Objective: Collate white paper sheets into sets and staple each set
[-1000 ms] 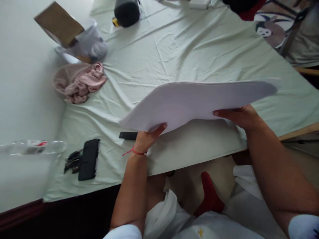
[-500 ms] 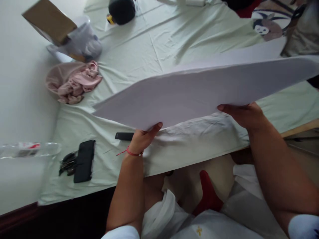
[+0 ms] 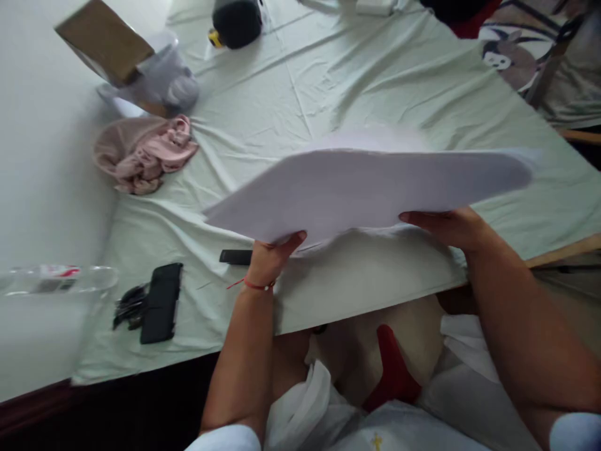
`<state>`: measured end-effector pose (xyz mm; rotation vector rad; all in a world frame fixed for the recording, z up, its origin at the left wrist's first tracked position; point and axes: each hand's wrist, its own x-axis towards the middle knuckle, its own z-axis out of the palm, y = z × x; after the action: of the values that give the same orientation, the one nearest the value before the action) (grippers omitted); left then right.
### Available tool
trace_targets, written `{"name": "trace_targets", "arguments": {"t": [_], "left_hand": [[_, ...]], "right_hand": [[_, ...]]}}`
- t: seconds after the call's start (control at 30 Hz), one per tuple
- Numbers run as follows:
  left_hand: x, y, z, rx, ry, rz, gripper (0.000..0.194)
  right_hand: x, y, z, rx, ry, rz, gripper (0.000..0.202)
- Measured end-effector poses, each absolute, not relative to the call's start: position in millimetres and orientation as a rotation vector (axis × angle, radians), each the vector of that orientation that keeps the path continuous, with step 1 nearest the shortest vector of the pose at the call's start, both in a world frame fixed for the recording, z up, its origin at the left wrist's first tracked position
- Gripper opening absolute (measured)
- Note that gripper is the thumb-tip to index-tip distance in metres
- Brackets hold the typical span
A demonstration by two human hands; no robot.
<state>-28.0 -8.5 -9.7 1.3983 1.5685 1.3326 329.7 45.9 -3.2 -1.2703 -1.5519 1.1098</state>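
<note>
A large, limp white paper sheet (image 3: 347, 188), seemingly in more than one layer, is held up over the cloth-covered table. My left hand (image 3: 270, 260), with a red string bracelet at the wrist, pinches its near edge, thumb on top. Farther right, my right hand (image 3: 453, 227) grips the same edge, its thumb also on the upper face; the other fingers of both hands are hidden beneath. Both ends of the paper droop, and its far part is blurred. Partly behind my left hand lies a black remote-like bar (image 3: 235, 257).
On the pale green tablecloth (image 3: 366, 275) lie a black phone (image 3: 162, 304), keys (image 3: 131, 307), pink cloth (image 3: 154, 156), a clear bag (image 3: 173, 84) with a cardboard box (image 3: 106, 44), and a black case (image 3: 237, 24) beside a yellow object (image 3: 215, 37). A plastic bottle (image 3: 56, 280) is at left.
The paper's right end has swung inward and its far edge has come down, uncovering more tablecloth. My right hand has shifted slightly left and nearer; both hands keep their hold.
</note>
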Motion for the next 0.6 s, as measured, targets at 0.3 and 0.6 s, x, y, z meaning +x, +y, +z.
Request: {"name": "trace_targets", "arguments": {"t": [0.3, 0.6], "left_hand": [[-25, -8, -15, 1.289, 1.493, 1.383, 0.034], [-31, -23, -9, 1.547, 1.572, 1.288, 0.021]], "right_hand": [[342, 48, -1, -1.322, -1.595, 1.178, 0.035], [355, 43, -6, -1.131, -1.283, 1.222, 0.033]]}}
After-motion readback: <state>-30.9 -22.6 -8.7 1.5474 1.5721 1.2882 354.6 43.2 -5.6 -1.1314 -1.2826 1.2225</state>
